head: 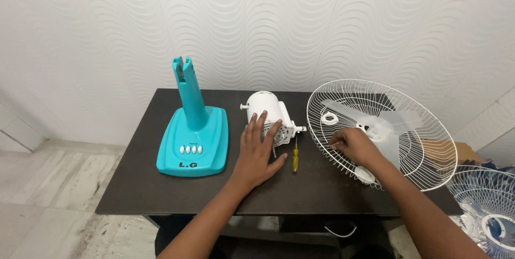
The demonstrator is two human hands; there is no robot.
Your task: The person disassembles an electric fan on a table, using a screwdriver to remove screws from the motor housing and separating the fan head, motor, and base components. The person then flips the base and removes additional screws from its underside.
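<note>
- Left hand (pixel 256 149): laid flat, fingers (pixel 261 121) spread apart, resting on the near side of the white motor (pixel 271 114). It grips nothing.
- Motor: lies on its side at the middle of the dark surface (pixel 134 184), shaft end pointing left.
- Right hand (pixel 355 146): rests on the near rim of the white grill (pixel 394 130). Fingers are curled in among the wires; whether they pinch a wire cannot be told from this view.
- Grill: tilted, right of the motor, overhanging the surface's right edge. A translucent blade (pixel 386 125) lies inside it.
- Screwdriver (pixel 295 157): yellow handle, lying loose between the two hands, just beside the motor.
- Teal base (pixel 194 135): stands upright at the left, well apart from both hands.
- Second grill (pixel 485 210): low at the far right, off the surface.
- Risk: the motor is round and only pressed, so it could roll and knock the screwdriver.
- Risk: the overhanging grill could tip off the right edge if the right hand lets go.
</note>
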